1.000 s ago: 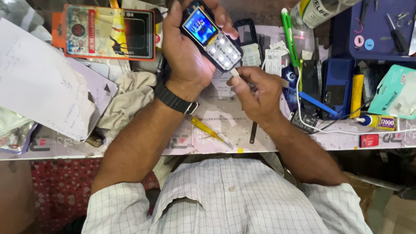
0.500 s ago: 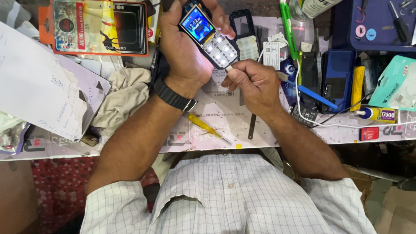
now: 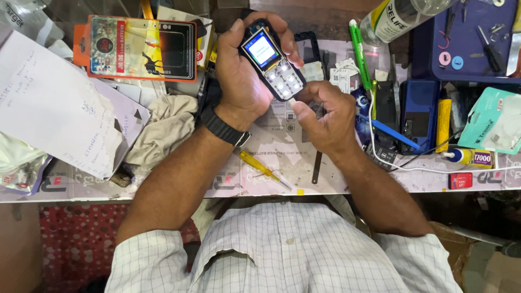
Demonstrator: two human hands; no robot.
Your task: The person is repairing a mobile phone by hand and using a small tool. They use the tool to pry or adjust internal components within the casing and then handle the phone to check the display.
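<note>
My left hand (image 3: 244, 81), with a black watch on its wrist, is wrapped around a small dark keypad phone (image 3: 271, 59) and holds it face up above the workbench. The phone's screen is lit pale and its keys glow white. My right hand (image 3: 325, 116) is just below it, thumb and fingertips pinched together at the phone's lower end. Whether something small sits between those fingers is hidden.
A yellow screwdriver (image 3: 260, 168) and a thin black tool (image 3: 316, 163) lie near the bench's front edge. A paper sheet (image 3: 49, 103), an orange package (image 3: 135, 46) and a cloth (image 3: 165, 127) are left. Right are a green pen (image 3: 358, 46), blue phone parts (image 3: 418, 114) and a blue tray (image 3: 461, 43).
The phone's screen went from a blue picture to a pale page. My right hand crept up to the phone's lower end; my left hand kept its hold.
</note>
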